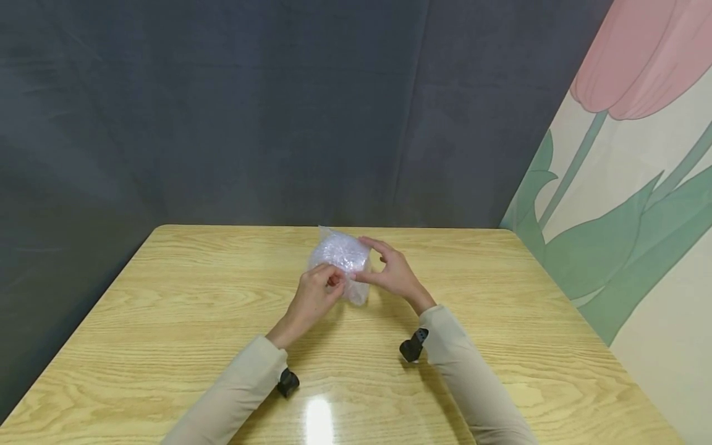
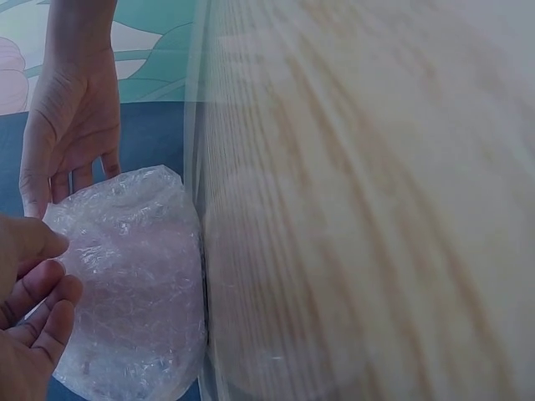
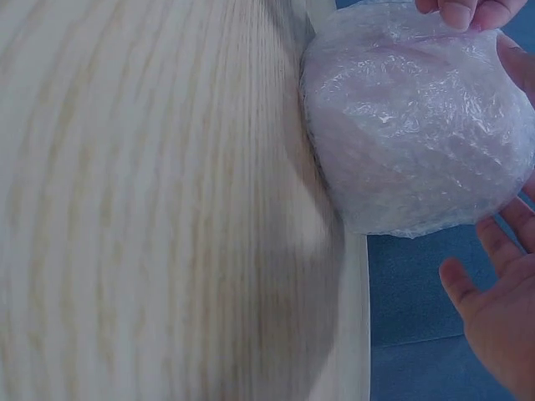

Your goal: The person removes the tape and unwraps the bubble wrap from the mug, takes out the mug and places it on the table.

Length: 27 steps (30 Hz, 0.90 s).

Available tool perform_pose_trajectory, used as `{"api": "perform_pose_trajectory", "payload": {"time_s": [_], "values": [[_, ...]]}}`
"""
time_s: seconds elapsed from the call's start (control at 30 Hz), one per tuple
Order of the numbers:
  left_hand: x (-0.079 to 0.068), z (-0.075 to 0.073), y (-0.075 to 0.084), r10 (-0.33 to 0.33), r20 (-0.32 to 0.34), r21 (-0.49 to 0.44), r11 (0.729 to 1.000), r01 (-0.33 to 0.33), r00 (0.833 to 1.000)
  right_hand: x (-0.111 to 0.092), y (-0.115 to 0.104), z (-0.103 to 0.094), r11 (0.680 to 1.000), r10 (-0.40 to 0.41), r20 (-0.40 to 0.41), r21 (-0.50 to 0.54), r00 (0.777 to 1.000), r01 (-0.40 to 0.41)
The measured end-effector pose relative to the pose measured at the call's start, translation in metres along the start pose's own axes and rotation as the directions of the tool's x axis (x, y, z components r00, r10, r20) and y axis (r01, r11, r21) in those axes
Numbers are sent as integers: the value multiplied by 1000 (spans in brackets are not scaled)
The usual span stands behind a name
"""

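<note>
Across the top of the frame hangs a dark blue-grey cloth curtain, above a pale yellow wood-grain table filling the lower half. At the upper right stands a cream wall painted with a pink tulip. Two beige-sleeved arms reach up from the bottom edge and converge near the centre. There sits a rounded bundle of clear bubble wrap, faintly pinkish inside; whether it rests on the wood or is lifted is hard to tell. The right hand spans its right side, thumb and fingers spread wide apart, tips touching the wrap. The left hand bends inward, thumb and curled fingertips together, pinching the wrap's near edge. Small black wrist cameras sit at both cuffs.
</note>
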<state>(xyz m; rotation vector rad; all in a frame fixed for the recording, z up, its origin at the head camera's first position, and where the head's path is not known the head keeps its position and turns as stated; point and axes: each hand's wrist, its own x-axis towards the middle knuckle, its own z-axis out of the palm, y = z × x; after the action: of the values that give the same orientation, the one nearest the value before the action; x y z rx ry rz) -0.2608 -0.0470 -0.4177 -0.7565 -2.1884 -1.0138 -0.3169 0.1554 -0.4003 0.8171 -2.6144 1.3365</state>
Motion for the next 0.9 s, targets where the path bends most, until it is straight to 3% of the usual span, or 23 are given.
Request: {"api": "perform_pose_trajectory", "payload": {"time_s": [0.77,0.9], "values": [[-3,0,-2,13,17,1,1000,-13,1000,-1,1,6,994,47,-31,105,998,-43],[-4,0,-1,3,33,16,1000,-4,999,-5,-12,2,993,50,-23,107,998,-48]]}}
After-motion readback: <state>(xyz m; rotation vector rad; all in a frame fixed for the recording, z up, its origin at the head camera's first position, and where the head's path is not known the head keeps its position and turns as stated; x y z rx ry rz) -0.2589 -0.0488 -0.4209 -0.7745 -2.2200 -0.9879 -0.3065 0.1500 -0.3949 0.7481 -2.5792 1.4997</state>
